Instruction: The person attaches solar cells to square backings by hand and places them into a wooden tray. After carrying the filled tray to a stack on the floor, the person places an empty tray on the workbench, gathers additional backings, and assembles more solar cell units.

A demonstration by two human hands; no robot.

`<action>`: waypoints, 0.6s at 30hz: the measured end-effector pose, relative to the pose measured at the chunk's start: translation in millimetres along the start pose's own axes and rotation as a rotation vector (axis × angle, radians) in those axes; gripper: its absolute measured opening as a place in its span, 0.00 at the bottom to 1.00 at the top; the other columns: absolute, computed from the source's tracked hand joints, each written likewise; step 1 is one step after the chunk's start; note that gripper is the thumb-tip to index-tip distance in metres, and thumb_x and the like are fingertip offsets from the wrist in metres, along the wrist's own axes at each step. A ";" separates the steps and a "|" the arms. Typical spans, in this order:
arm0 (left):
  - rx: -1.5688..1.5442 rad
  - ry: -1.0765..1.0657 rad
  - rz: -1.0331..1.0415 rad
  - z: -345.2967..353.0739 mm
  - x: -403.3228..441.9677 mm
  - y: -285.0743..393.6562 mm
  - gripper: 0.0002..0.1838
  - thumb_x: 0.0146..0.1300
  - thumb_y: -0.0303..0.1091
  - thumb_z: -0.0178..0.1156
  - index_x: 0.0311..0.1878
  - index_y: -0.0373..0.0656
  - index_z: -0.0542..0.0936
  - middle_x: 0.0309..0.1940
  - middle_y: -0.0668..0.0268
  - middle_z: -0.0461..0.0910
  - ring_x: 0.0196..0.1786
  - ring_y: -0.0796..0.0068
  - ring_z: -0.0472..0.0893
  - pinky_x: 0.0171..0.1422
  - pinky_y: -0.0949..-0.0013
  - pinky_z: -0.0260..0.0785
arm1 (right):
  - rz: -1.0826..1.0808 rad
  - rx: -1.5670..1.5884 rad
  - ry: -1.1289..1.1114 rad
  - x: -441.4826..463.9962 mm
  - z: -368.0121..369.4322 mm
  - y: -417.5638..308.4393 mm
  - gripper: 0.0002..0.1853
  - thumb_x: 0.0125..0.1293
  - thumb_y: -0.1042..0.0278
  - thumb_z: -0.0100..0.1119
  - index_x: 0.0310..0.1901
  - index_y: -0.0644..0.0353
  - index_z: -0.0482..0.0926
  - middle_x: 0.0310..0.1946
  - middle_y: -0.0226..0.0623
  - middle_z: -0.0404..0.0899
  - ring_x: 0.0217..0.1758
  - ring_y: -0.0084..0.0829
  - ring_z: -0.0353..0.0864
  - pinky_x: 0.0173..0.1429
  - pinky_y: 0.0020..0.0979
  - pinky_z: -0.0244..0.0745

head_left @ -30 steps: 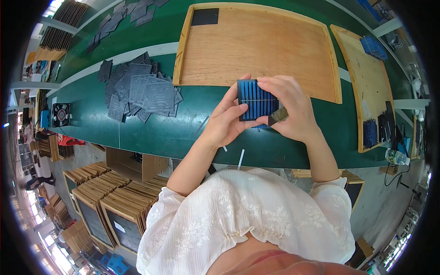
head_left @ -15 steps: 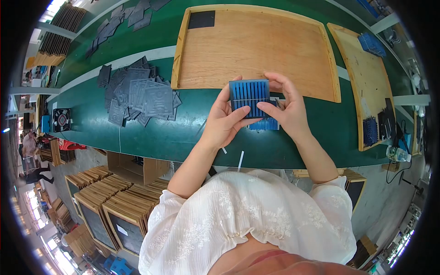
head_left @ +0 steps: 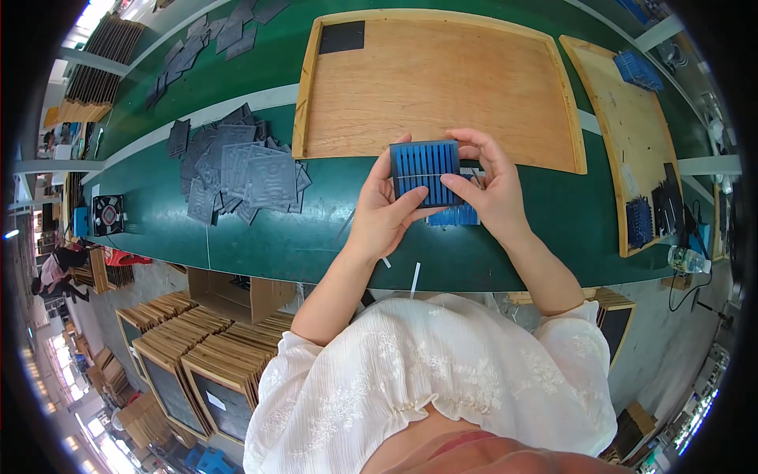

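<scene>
A square panel with blue stripes (head_left: 426,164) is held between both hands above the green table. My left hand (head_left: 384,207) grips its left side, thumb on the striped face. On the right side, my right hand (head_left: 493,189) holds it with the thumb on the face and fingers behind. Under the hands, more blue striped pieces (head_left: 454,216) lie on the table. Just beyond the hands is a framed wooden board (head_left: 442,87) with one dark square (head_left: 342,37) in its upper left corner.
Dark square plates (head_left: 268,178) lie heaped on the left. A second wooden tray (head_left: 632,150) at the right bears blue pieces and dark strips. A small fan (head_left: 108,215) stands far left, a bottle (head_left: 688,260) far right. Wooden frames (head_left: 229,355) are stacked below the table edge.
The striped panel has moved slightly left and is held more evenly. My right hand has shifted from its top edge and lower corner, thumb now on the face. The brownish item near it is out of sight.
</scene>
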State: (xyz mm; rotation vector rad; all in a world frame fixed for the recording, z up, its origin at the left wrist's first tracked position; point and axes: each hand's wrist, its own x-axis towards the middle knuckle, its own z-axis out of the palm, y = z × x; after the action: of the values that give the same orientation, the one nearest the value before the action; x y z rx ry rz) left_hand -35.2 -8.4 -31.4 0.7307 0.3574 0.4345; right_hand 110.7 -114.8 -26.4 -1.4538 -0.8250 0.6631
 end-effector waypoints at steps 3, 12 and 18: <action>0.002 0.002 -0.001 0.1 -0.4 0.6 0.38 0.67 0.10 0.48 0.78 0.42 0.50 0.61 0.51 0.73 0.60 0.57 0.81 0.59 0.54 0.82 | 0.004 0.005 0.005 0.4 -0.6 0.0 0.28 0.57 0.79 0.70 0.60 0.57 0.74 0.54 0.29 0.79 0.52 0.21 0.78 0.41 0.21 0.80; 0.012 0.012 0.015 0.2 -0.1 0.3 0.38 0.67 0.10 0.48 0.78 0.42 0.51 0.63 0.50 0.72 0.61 0.54 0.80 0.59 0.50 0.82 | -0.012 0.028 0.020 1.5 0.4 5.3 0.28 0.56 0.78 0.71 0.60 0.57 0.75 0.56 0.27 0.78 0.48 0.20 0.77 0.39 0.20 0.78; -0.002 0.005 0.020 -0.4 0.3 -0.4 0.38 0.67 0.11 0.49 0.78 0.43 0.51 0.63 0.51 0.72 0.61 0.55 0.80 0.60 0.51 0.81 | 0.021 0.035 0.017 1.8 -1.0 5.0 0.28 0.56 0.78 0.72 0.60 0.58 0.75 0.56 0.28 0.78 0.49 0.21 0.77 0.44 0.22 0.76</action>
State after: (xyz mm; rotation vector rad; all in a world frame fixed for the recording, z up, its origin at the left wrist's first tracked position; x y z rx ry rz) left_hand -35.0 -8.3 -32.0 0.7316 0.3543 0.4560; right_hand 113.0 -113.7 -31.1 -1.4362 -0.7824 0.6766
